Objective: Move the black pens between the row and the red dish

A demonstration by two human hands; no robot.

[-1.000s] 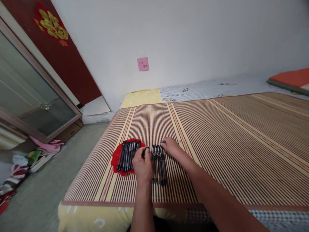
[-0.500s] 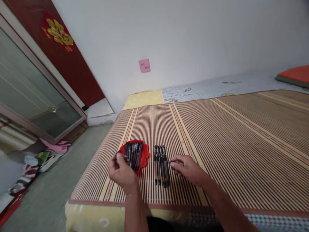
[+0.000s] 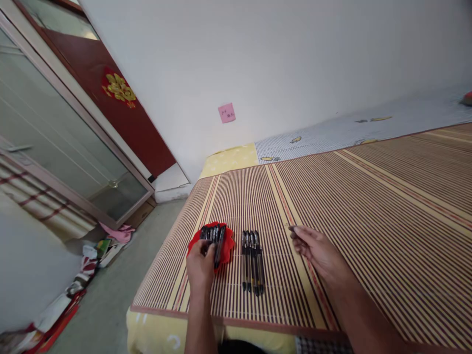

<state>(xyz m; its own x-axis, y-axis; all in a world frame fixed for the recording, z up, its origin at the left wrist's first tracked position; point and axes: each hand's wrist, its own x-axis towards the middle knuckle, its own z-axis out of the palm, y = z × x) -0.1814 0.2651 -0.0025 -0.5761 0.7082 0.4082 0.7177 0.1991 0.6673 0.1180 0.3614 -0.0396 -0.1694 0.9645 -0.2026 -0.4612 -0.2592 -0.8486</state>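
On the striped bamboo mat [image 3: 350, 196], four black pens [image 3: 252, 260] lie in a row just right of the red dish [image 3: 227, 244] heaped with more pens. The left hand [image 3: 201, 263] closes on pens there; best lift one, keeping it parallel. The right hand [image 3: 319, 248] rests loosely curled, holding nothing.

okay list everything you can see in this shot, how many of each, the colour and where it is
red dish: one, red, on the mat near its left front corner
pens in the dish: a bunch, black, exact count unclear, lying in the red dish
row of pens: about four, black, side by side on the mat just right of the dish
woven mat: one, brown and yellow stripes, covering the bed
bedsheet: yellow and grey-checked, showing beyond the mat
sticky note: one, pink, on the white wall
door: dark red with a gold ornament, far left
clutter: mixed colours, on the floor at left
left hand: on the pens in the dish
right hand: above the mat, right of the row, holding nothing visible
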